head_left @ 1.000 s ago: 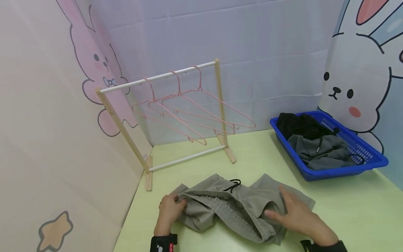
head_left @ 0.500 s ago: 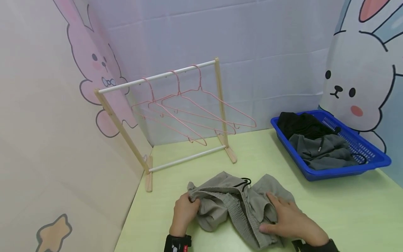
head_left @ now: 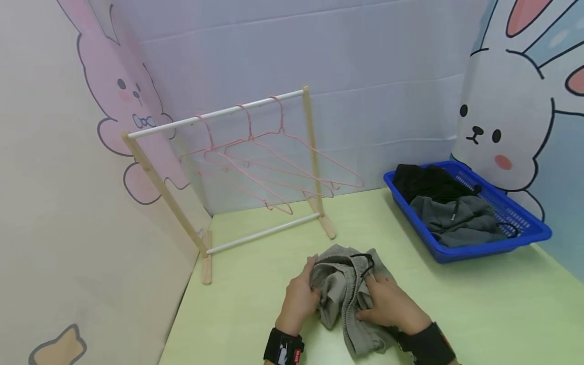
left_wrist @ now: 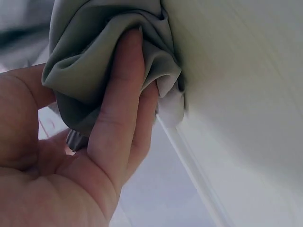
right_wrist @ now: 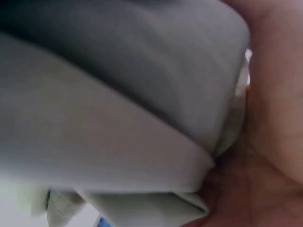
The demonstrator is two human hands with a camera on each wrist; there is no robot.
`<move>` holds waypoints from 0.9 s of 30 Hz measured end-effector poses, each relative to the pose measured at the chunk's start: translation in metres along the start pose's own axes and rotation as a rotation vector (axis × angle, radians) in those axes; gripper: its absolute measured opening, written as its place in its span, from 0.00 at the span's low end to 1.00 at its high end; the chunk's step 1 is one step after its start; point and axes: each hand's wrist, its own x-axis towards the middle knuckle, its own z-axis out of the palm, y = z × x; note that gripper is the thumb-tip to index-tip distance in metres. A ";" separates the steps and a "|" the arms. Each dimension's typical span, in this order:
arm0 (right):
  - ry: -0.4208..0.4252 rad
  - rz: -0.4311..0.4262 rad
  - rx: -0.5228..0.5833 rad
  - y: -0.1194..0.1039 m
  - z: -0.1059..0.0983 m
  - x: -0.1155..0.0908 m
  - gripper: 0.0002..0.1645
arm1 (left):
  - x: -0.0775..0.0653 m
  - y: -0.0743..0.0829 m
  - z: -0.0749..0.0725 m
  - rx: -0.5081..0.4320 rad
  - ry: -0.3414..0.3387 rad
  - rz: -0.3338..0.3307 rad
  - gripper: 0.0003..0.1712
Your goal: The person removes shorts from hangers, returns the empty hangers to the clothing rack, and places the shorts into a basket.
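Observation:
Grey shorts (head_left: 350, 296) with a ribbed elastic waistband and a black drawstring (head_left: 367, 263) lie bunched up near the front of the table. My left hand (head_left: 298, 300) holds their left side; in the left wrist view its thumb and fingers close around folds of the grey fabric (left_wrist: 104, 61). From the other side my right hand (head_left: 396, 305) grips the shorts, its thumb near the waistband. Cloth fills most of the right wrist view, folded against the right palm (right_wrist: 277, 113), and its fingertips are hidden there.
Behind the shorts stands a wooden rack (head_left: 314, 152) with a white rail, from which pink hangers (head_left: 249, 138) hang. A blue plastic basket (head_left: 531, 234) at the back right holds black clothing (head_left: 426, 181) and dark grey clothing (head_left: 461, 220). A fabric wall (head_left: 114, 243) borders the table's left.
Both hands have come closer together, squeezing the spread shorts into a narrower bundle. The left hand has moved to the right, the right hand to the left. Rack and basket stay put.

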 end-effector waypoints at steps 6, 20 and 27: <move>0.072 0.009 0.034 -0.007 0.003 0.013 0.47 | 0.004 0.017 0.012 -0.013 -0.119 0.044 0.50; 0.001 0.124 0.647 -0.007 -0.003 0.012 0.54 | 0.011 0.032 0.017 -0.096 -0.471 0.116 0.71; -0.119 0.144 1.033 -0.014 -0.009 0.006 0.49 | 0.013 0.036 0.036 -0.026 -0.306 0.117 0.65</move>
